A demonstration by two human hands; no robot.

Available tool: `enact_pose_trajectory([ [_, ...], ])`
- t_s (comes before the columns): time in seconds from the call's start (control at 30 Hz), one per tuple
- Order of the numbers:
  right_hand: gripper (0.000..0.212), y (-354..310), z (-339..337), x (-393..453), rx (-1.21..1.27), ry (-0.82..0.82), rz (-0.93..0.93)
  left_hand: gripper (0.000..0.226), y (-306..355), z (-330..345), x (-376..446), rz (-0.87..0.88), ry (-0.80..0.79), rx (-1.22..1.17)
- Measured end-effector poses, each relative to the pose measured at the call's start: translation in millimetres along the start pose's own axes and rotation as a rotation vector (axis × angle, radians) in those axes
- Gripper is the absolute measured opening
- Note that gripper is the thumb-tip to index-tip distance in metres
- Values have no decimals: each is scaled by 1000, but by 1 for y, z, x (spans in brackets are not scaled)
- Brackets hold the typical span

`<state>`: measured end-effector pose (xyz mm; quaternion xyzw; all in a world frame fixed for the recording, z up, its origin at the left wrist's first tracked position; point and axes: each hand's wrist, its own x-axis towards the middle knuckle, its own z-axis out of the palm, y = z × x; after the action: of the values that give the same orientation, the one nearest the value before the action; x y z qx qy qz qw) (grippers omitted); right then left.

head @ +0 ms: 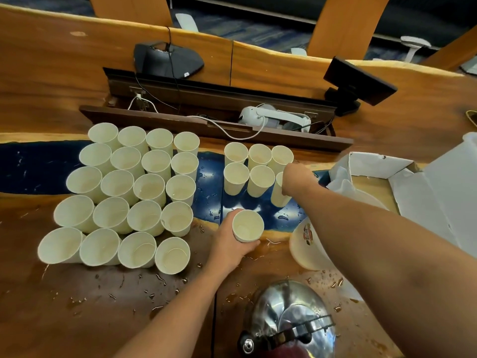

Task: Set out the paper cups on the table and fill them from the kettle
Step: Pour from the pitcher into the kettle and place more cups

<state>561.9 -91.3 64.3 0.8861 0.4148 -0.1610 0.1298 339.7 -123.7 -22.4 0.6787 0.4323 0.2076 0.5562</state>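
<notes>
- On the wooden table [64, 301], toward 9 o'clock from our left hand [229, 244], we see a block of paper cups [121, 197] standing upright in five rows of four, each touching its neighbours.
- Several cups in the right-hand columns of this block show liquid inside; for the rest we cannot tell the fill level.
- At 12 o'clock from the left hand, a second group of cups [247, 171] stands over the blue inlay [38, 166] of the table: three in the far row and three in the near row.
- Our left hand grips a short stack of nested cups [247, 226], fingers curled round its lower part, mouth facing up.
- Our right hand [296, 177] reaches to 1 o'clock and closes round the rightmost cup [280, 195] of the near row; its base appears to meet the table.
- The steel kettle [289, 319] sits at 6 o'clock, close to the near edge, lid and dark handle upward, with neither hand on it.
- Water droplets [154, 293] lie scattered on the wood between the kettle and the cups.
- A white plastic bag [307, 246] lies beneath the right forearm, at 3 o'clock from the left hand.
- An open white cardboard box [413, 182] rests at 2 o'clock.
- A cable tray [206, 109] with a white headset [273, 117] runs along 12 o'clock.
</notes>
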Motion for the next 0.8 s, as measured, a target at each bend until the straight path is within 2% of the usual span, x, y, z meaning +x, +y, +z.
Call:
enact_pose_trajectory([
  [0.3, 40, 1, -1, 5, 23, 65, 55, 78, -1, 0, 0, 2, 4, 22],
  [0.53, 53, -3, -8, 1, 24, -86, 33, 80, -1, -1, -1, -8, -46, -10],
  [0.67, 52, 3, -35, -5, 81, -120, -3, 81, 1, -3, -5, -1, -79, -14],
  [0.73, 55, 11, -52, -17, 153, -62, -43, 82, 2, -3, -8, 5, -91, -13],
  [0.8, 52, 18, -72, -40, 207, 67, -116, 86, 3, -2, -12, 16, -98, -5],
])
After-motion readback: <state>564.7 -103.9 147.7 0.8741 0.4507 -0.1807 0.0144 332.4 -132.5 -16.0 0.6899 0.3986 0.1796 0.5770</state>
